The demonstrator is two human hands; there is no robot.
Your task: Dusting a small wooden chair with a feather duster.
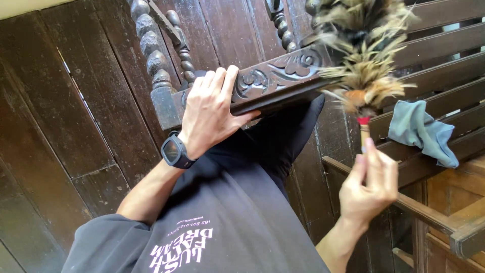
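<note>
Left hand (209,111) clamped over the carved dark rail (283,76) of an old wooden chair, fingers (218,81) pressed together and curled over the top edge, thumb hooked underneath. Black wristwatch (175,150) on that wrist. Right hand (369,184) lower right, fingers (371,151) pinching the thin handle of a feather duster (361,55), gripped just below the red band. Brown and cream plumes up top, blurred, lying over the far end of the carved rail and hiding that end. Twisted spindles (151,45) rising beside the left hand, a second pair behind near the top centre. Dark trouser leg (283,136) tucked right under the rail, filling the gap between the two hands. Grey-blue cloth (422,131) crumpled on the slatted bench (444,60) at right, just beside the duster handle but apart from it. Lighter wooden armrest (434,215) crossing below the right hand. Dark plank floor (65,126) all down the left. Dark shirt (212,237) with pale lettering filling the bottom.
</note>
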